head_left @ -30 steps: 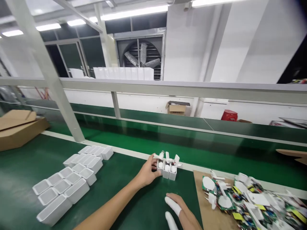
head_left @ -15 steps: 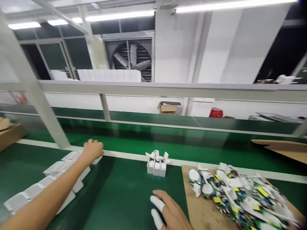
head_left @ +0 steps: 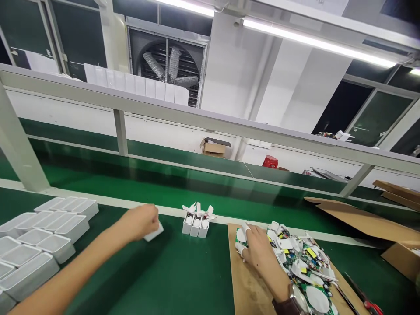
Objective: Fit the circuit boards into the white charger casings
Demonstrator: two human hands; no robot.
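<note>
My left hand [head_left: 142, 222] is closed around a white plastic case [head_left: 153, 232], held just over the green work surface; much of the case is hidden by the fingers. My right hand [head_left: 259, 247], with white finger cots and a watch at the wrist, reaches to the left edge of a heap of circuit boards [head_left: 293, 245]. Its fingertips close about a board with a round white disc [head_left: 241, 235]. Between the hands stand three white cases [head_left: 195, 226] side by side, white parts and wires sticking out of their tops.
Rows of white cases [head_left: 42, 236] stand at the left. Under the boards lies a cardboard sheet [head_left: 244, 291]. Red-handled scissors [head_left: 370, 304] rest at the lower right, near a cardboard box [head_left: 402, 258]. A green belt [head_left: 138, 186] runs behind a pale rail, with a metal post [head_left: 22, 153] at left.
My left hand has come right from the rows of cases, bringing one white case. My right hand has moved forward and right onto the circuit boards. The view has tilted and turned right.
</note>
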